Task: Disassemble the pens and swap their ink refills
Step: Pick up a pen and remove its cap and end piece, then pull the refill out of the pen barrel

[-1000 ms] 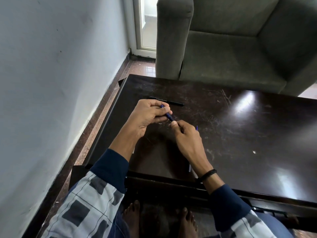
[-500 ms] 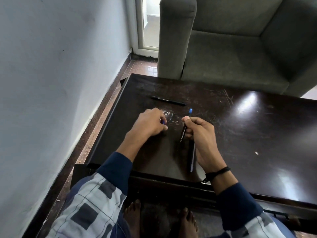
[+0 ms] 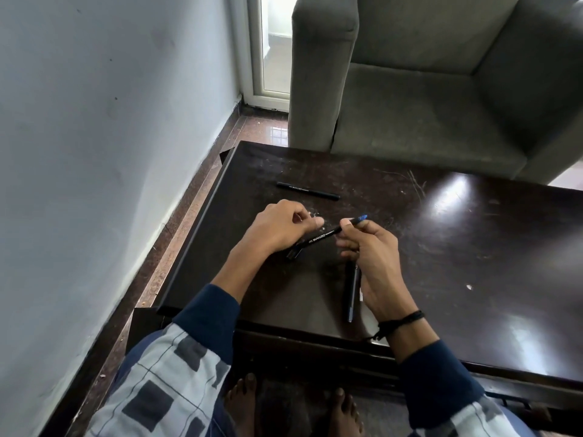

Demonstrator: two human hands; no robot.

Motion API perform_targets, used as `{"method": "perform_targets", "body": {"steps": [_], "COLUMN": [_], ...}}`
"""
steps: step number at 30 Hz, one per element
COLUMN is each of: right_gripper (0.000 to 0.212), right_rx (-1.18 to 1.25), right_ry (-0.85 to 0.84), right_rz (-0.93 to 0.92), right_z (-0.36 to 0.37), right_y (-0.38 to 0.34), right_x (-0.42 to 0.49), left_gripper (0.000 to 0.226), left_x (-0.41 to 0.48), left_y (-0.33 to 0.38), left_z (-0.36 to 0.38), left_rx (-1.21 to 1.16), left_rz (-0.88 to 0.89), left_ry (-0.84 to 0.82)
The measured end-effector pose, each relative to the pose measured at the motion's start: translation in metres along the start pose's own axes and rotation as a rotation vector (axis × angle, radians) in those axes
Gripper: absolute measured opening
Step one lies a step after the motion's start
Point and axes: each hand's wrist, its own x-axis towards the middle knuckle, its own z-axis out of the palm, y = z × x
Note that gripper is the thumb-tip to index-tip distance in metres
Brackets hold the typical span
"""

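head view: the black pen (image 3: 321, 236) being worked on sits at the middle of the frame, off the counter (image 3: 473, 253), its long axis slanting from lower left to upper right. the right hand (image 3: 375, 266) pinches it near the upper right end, where a blue tip (image 3: 361, 218) pokes out past the thumb. the left hand (image 3: 280, 228) lies over the lower left stretch with fingers curled, the clip end showing below it; whether those fingers truly grip the pen or only cover it is hard to tell from this angle. both hands sit on one line, left toward the clip, right toward the tip, and pulling apart along that slant is probably what frees the refill. a dark barrel piece (image 3: 351, 291) lies along the right palm, pointing at the lower edge of the frame. a second pen (image 3: 307, 190) rests on the counter above the hands, nearly level, nearer the left hand.
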Motion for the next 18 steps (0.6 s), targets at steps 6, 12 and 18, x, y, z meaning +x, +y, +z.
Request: {"method": "perform_targets", "body": {"steps": [6,12,18], "right_gripper": [0.009,0.007,0.011], "right_rx": [0.226,0.175,-0.020], "right_ry": [0.003,-0.096,-0.173], "right_rz": [0.093,0.098,0.020], "right_z": [-0.003,0.000,0.000], "right_y": [-0.005,-0.004,0.001], "right_x": [-0.004,-0.006,-0.008], "left_gripper": [0.021,0.016,0.012], "left_x": [-0.007,-0.009,-0.014], "left_y": [0.001,0.007,0.011], "left_z": [-0.014,-0.014,-0.013], "left_rx": [-0.590,-0.965,-1.030], "left_rz": [-0.003,-0.037,-0.095], "left_ry": [-0.106,-0.018,-0.147]}}
